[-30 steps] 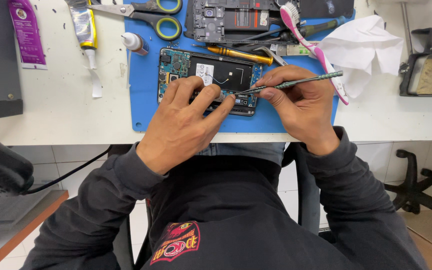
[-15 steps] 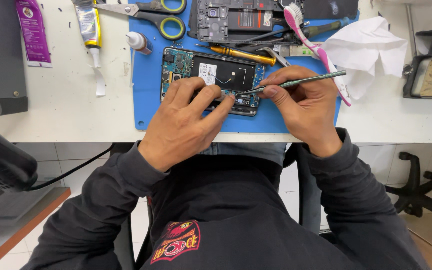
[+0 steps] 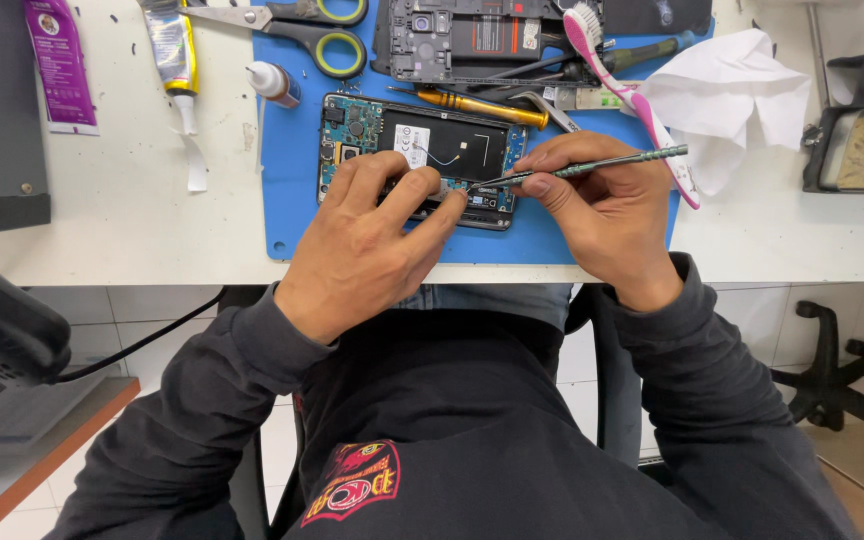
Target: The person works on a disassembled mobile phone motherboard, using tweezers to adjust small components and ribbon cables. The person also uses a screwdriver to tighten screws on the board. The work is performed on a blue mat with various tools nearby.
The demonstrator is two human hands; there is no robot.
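My left hand (image 3: 372,245) presses its fingers (image 3: 422,195) flat on the opened phone (image 3: 422,160), which lies on the blue mat (image 3: 292,150) near the counter's (image 3: 102,220) front edge. My right hand (image 3: 602,215) pinches the tweezers (image 3: 582,168), tip touching the phone's lower edge.

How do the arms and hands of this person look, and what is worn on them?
Both arms are covered by long dark sleeves of a black sweatshirt, with ribbed cuffs ending at the wrists. The left hand and the right hand are bare: no gloves, and no rings or watch can be seen. A red and yellow emblem is printed on the front of the sweatshirt.
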